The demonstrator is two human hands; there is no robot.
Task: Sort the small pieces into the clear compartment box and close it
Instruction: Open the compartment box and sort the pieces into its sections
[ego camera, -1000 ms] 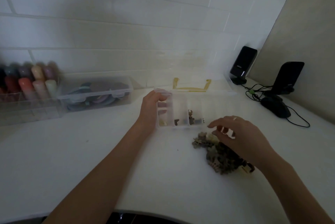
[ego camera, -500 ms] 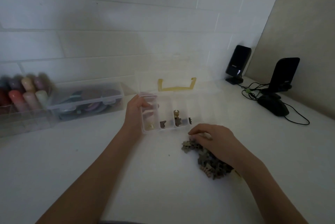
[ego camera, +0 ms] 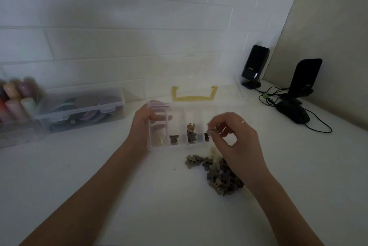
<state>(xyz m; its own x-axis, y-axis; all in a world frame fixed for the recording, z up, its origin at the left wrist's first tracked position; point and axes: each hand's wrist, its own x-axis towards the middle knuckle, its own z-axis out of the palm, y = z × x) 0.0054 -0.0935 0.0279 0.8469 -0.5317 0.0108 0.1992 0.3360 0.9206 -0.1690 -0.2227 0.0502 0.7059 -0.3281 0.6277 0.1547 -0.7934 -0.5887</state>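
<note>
The clear compartment box (ego camera: 179, 126) sits open on the white bench (ego camera: 99, 176), its lid with the yellow handle (ego camera: 194, 95) laid back toward the tiled wall. A few small pieces already lie in its near cells, one dark piece (ego camera: 173, 139) alone, a taller stack (ego camera: 191, 131) beside it. The left hand (ego camera: 144, 124) grips the box's left end, fingers curled over the wall into the end cell, holding it steady. The right hand (ego camera: 231, 136) hovers over the right-hand cells, thumb and forefinger pinched together; whether a piece sits between them I cannot tell. Just in front of the box, partly under that wrist, lies the loose pile of pieces (ego camera: 215, 174).

Sorting looks barely begun. The next move seems to be a release into the matching cell, then back to the pile.

There is bare bench to the near left. To the right stand two black speakers (ego camera: 254, 66) with trailing cables (ego camera: 318, 126); to the left, a lidded storage box (ego camera: 83, 108).
</note>
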